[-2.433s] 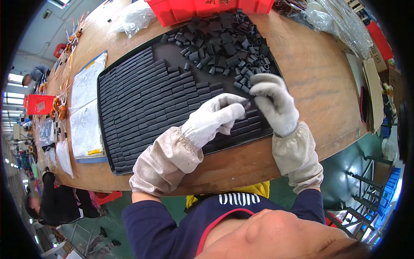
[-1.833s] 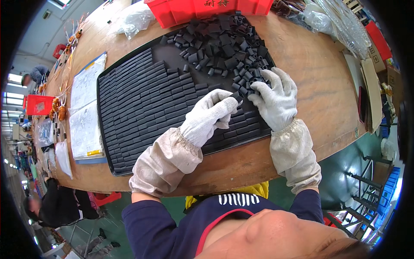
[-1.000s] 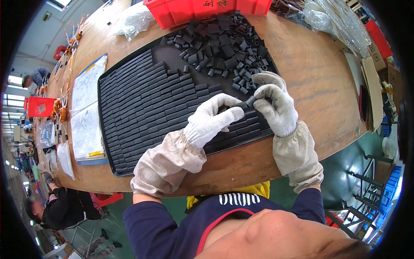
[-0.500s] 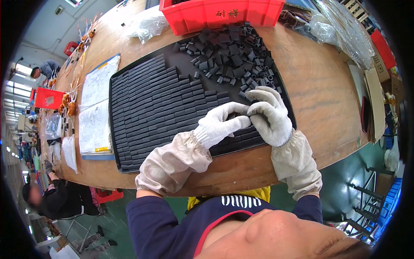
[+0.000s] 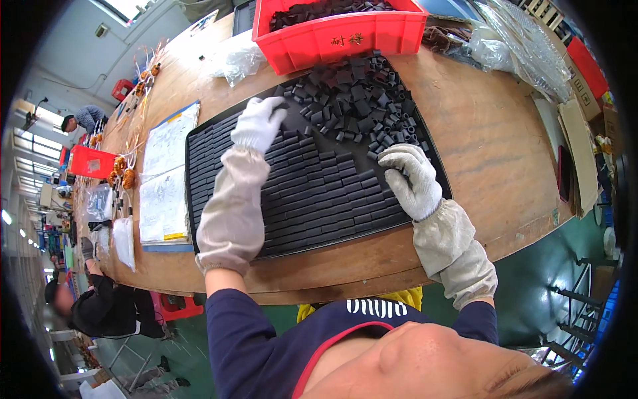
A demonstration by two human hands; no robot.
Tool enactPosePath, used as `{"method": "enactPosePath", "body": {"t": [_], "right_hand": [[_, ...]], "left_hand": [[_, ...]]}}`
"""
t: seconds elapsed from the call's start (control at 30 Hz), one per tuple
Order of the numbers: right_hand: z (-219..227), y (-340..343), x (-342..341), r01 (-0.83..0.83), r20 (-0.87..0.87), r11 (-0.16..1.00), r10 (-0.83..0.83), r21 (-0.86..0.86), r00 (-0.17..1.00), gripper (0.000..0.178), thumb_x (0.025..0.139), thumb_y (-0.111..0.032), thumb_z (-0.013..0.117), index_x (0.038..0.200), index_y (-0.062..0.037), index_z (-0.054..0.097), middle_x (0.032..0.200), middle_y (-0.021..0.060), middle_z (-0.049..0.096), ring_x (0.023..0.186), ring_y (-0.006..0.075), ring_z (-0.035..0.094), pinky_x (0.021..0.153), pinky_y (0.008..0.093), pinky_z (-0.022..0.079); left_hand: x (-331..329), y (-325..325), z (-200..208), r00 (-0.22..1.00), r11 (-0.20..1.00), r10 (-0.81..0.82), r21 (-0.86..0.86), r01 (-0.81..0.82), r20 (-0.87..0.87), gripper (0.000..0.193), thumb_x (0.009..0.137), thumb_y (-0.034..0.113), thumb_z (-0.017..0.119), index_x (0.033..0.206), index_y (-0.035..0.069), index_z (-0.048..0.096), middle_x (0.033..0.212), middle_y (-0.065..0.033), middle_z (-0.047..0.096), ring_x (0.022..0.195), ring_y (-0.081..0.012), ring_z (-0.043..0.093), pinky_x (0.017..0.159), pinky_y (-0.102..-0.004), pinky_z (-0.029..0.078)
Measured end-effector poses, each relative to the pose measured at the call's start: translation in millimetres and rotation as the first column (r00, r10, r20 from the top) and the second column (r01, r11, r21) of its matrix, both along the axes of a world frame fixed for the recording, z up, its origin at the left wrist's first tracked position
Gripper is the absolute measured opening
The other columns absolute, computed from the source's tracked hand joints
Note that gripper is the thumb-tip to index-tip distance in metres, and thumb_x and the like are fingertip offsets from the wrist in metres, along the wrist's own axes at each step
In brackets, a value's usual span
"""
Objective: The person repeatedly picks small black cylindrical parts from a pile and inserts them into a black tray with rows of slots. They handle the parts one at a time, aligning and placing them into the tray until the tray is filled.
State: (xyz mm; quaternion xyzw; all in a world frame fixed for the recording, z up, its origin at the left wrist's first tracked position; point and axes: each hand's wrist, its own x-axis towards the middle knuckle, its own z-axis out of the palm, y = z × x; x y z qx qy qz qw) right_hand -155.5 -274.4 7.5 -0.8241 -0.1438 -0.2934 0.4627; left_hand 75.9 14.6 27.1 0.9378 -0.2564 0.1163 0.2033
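A large black tray (image 5: 330, 141) holds short black tubes (image 5: 292, 179) laid end to end in close rows. More black tubes (image 5: 359, 106) lie loose in a heap at its far right. My left hand (image 5: 258, 125), in a white knit glove, reaches over the far ends of the rows. Its thumb and fingers are bent toward each other; whatever is between them is too dark to make out. Over the tray's right side, beside the heap, my gloved right hand (image 5: 415, 183) has its fingers curled in toward the thumb. Its grip hides what it may hold.
Behind the tray stands a red bin (image 5: 342, 40) of black pieces. Sheets on a blue clipboard (image 5: 166, 176) lie left, with plastic bags (image 5: 236, 60) beyond. Bubble wrap (image 5: 525, 50) and cardboard (image 5: 577, 156) edge the right. Two people (image 5: 109, 309) (image 5: 86, 118) are at the far left.
My hands were together over the tray's near right part. The left has moved far and left to the row ends; the right stays near the heap. The view has shifted slightly.
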Motion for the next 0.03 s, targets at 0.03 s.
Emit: {"method": "enactPosePath", "body": {"t": [0.03], "right_hand": [[-1.0,-1.7,-1.0,0.010,-0.015,1.000,-0.010,0.011,1.000,0.024,0.082,0.000,0.071,0.106,-0.0041,0.073,0.111,0.0152,0.073,0.109,0.0357,0.068,0.097,0.0450,0.053]], "left_hand": [[13.0,3.5,2.9,0.992,0.982,0.098,0.170,-0.082,-0.083,0.042,0.092,0.032,0.076,0.129,0.012,0.072,0.123,-0.0218,0.066,0.117,-0.0351,0.067,0.102,-0.0454,0.052]]}}
